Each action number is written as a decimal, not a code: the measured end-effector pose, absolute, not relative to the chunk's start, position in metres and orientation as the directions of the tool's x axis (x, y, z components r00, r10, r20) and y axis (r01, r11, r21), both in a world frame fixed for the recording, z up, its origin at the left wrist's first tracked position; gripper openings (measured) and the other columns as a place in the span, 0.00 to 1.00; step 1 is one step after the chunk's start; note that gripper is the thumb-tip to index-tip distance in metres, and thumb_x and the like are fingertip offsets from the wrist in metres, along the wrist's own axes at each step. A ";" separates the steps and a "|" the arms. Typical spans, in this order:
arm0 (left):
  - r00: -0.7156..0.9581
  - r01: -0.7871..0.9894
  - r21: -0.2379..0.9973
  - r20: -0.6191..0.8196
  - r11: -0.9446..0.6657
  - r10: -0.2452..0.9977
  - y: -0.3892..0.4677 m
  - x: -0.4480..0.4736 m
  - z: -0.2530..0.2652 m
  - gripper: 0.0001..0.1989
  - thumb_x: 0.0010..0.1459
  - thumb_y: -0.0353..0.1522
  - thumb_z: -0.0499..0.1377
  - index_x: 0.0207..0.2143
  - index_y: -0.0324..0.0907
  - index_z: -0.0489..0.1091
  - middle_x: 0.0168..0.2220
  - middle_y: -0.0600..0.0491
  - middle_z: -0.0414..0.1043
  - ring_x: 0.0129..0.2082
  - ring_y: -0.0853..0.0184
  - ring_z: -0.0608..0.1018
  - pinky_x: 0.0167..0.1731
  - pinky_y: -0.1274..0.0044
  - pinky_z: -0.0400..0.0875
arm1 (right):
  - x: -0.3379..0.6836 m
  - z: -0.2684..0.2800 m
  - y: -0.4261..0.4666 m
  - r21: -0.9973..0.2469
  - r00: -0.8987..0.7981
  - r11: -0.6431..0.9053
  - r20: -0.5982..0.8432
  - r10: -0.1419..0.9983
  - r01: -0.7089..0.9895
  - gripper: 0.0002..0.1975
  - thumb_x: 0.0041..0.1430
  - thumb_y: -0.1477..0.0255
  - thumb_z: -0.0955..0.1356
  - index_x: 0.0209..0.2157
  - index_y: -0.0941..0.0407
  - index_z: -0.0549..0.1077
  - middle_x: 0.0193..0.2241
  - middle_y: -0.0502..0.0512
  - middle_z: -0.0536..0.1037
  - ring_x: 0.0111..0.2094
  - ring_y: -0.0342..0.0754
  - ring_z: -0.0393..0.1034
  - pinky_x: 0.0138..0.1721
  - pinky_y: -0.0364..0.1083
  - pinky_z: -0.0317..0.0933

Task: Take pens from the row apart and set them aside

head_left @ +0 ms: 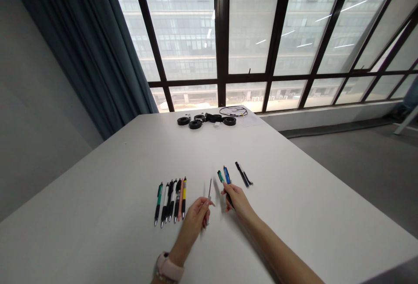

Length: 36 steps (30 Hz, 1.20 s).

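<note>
My left hand (197,215) is closed around a slim stick with a thin dark upper end (210,187); it looks like a pen refill, though the fingers cover its middle. Between the fingers of my right hand (238,200) is a pen with a green top (220,176), its lower part mostly hidden. A blue pen (226,174) lies just beyond that hand. To the left of my left hand rests a row of several pens: a green and black one (158,203), white and black ones, a pink one (180,199) and a yellow and black one (184,197).
Two dark slim pens (243,174) lie on the white table (107,197) to the right. At its far end sit several black tape rolls (195,124) and a coiled black cable (233,111). A blue curtain (85,49) and windows stand behind.
</note>
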State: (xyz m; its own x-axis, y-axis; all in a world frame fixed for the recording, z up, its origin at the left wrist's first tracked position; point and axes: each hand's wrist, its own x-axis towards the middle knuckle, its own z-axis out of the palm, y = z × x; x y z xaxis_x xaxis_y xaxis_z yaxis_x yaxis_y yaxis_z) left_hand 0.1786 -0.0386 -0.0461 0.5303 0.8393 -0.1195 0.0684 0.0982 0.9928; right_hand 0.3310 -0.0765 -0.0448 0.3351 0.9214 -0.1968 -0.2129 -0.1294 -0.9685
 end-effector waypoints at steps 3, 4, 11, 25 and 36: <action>0.531 0.068 0.992 -0.126 0.106 0.838 -0.038 0.179 -0.047 0.28 0.43 0.56 0.57 0.28 0.39 0.66 0.13 0.63 0.57 0.11 0.77 0.58 0.12 0.84 0.52 | 0.331 -0.043 -0.077 -0.969 0.336 -0.141 -0.205 0.919 -0.204 0.20 0.52 0.52 0.63 0.22 0.54 0.65 0.06 0.42 0.57 0.09 0.39 0.49 0.14 0.42 0.60; 0.532 0.067 0.992 -0.124 0.105 0.837 -0.038 0.178 -0.048 0.28 0.43 0.57 0.57 0.28 0.39 0.66 0.13 0.63 0.57 0.11 0.77 0.58 0.12 0.84 0.52 | 0.331 -0.043 -0.077 -0.969 0.337 -0.144 -0.206 0.918 -0.200 0.20 0.52 0.52 0.63 0.22 0.54 0.65 0.06 0.42 0.57 0.09 0.39 0.50 0.14 0.42 0.60; 0.529 0.067 0.992 -0.126 0.107 0.839 -0.037 0.178 -0.049 0.29 0.43 0.57 0.57 0.29 0.39 0.66 0.13 0.63 0.57 0.11 0.77 0.58 0.12 0.83 0.51 | 0.330 -0.044 -0.077 -0.969 0.349 -0.129 -0.198 0.916 -0.211 0.20 0.53 0.53 0.63 0.22 0.55 0.65 0.06 0.42 0.57 0.09 0.39 0.50 0.13 0.41 0.59; 0.519 0.079 0.989 -0.148 0.125 0.842 -0.038 0.178 -0.044 0.29 0.41 0.57 0.58 0.29 0.38 0.67 0.13 0.63 0.56 0.11 0.77 0.58 0.12 0.83 0.51 | 0.331 -0.042 -0.078 -0.969 0.356 -0.114 -0.188 0.916 -0.219 0.20 0.52 0.52 0.64 0.22 0.55 0.65 0.06 0.42 0.57 0.09 0.39 0.50 0.13 0.41 0.59; 0.520 0.076 0.990 -0.143 0.121 0.842 -0.036 0.177 -0.050 0.28 0.42 0.56 0.58 0.28 0.40 0.66 0.13 0.63 0.57 0.11 0.77 0.58 0.12 0.83 0.52 | 0.331 -0.040 -0.079 -0.970 0.342 -0.121 -0.189 0.921 -0.209 0.19 0.54 0.52 0.63 0.22 0.53 0.65 0.07 0.42 0.56 0.09 0.39 0.49 0.15 0.42 0.60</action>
